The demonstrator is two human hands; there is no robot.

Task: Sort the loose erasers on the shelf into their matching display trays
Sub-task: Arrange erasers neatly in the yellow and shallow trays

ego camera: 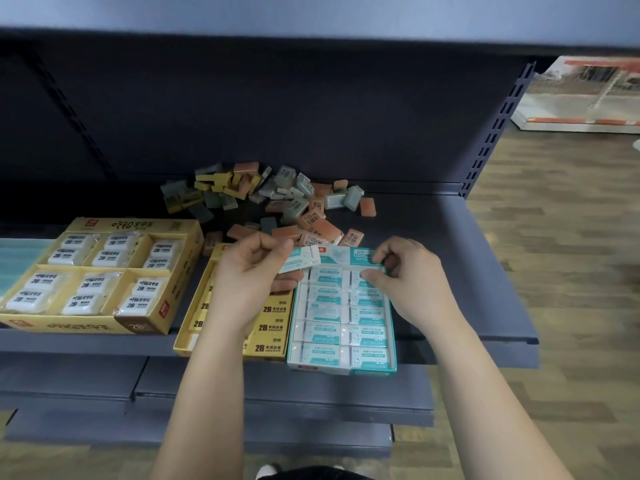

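My left hand holds white-and-teal erasers just above the far left corner of the teal display tray. My right hand pinches another teal-sleeved eraser at the tray's far right row. The tray is packed with matching erasers in two columns. A yellow 2B tray lies to its left, partly hidden under my left forearm. A pile of loose orange, yellow and grey-green erasers lies behind the trays on the dark shelf.
A bigger yellow display box of wrapped white erasers stands at the left, with a teal item beside it. The shelf's back panel and a slotted upright rise behind. Lower shelves step out below; wooden floor lies to the right.
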